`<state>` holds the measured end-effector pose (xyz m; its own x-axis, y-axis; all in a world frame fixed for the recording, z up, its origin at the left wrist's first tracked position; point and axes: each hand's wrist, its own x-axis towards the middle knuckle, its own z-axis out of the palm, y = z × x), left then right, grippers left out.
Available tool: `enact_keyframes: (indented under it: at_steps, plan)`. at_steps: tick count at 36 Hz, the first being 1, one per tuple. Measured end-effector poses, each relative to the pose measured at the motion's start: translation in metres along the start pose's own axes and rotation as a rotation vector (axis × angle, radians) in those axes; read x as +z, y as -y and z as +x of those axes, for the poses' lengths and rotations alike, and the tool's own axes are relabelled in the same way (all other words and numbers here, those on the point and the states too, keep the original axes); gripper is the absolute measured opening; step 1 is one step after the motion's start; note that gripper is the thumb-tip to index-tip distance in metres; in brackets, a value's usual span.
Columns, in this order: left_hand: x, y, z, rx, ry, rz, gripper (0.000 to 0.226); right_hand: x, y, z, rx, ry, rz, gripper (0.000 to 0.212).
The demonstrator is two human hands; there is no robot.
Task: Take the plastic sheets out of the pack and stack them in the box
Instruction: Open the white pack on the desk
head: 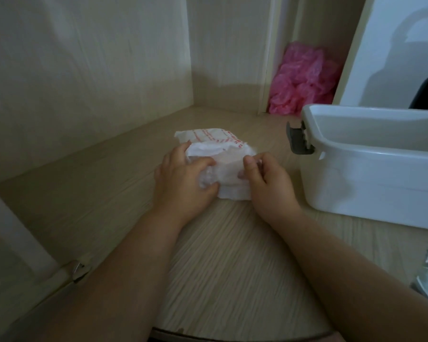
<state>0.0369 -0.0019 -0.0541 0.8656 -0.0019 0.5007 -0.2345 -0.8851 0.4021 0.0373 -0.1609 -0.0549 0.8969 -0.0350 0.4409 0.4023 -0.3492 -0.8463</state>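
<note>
Hands meet on the pack [209, 138], a white wrapper printed in red that lies on the wood-grain tabletop [232, 255], near the left side of the white plastic box [371, 186]. The left hand [183, 183] curls its fingers round the crumpled clear mouth of the wrapper and holds it down. The right hand [269, 186] pinches thumb against forefinger at the right edge of the plastic sheets [232, 183] — one sheet or several, I cannot tell, as the film is thin and blurred.

What shows of the box's inside holds no sheets, so the task looks barely begun. The step in hand is drawing sheets free of the wrapper. To do it well, the left hand should anchor the wrapper alone, not the sheets, while the right draws low and flat toward the box — lifting steeply would likely crumple the film. The box stands open, its grey latch [298, 140] hanging outward, so the sheets can go in flat with their edges squared.
</note>
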Motion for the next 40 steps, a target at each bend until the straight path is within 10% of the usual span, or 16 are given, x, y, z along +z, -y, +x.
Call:
enact_keyframes:
  at_steps: [19, 23, 27, 34, 40]
  plan:
    - [-0.035, 0.000, -0.021, -0.203, 0.126, 0.122, 0.052, -0.026, 0.085, -0.002, -0.189, -0.109, 0.282, 0.027]
    - [-0.050, -0.018, -0.020, -0.188, -0.028, -0.282, 0.056, -0.050, 0.114, 0.008, -0.058, -0.087, 0.502, 0.026]
    - [-0.078, -0.059, -0.011, -0.186, -0.300, -0.826, 0.011, -0.072, 0.133, 0.014, 0.053, 0.048, 0.760, 0.027]
    - [-0.089, -0.085, 0.015, -0.395, 0.554, -1.748, 0.102, -0.107, 0.141, 0.022, 0.083, 0.217, 0.905, 0.042]
    - [-0.092, -0.120, 0.024, -0.295, 0.933, -1.957, 0.102, -0.143, 0.141, 0.036, 0.165, 0.417, 0.921, 0.055]
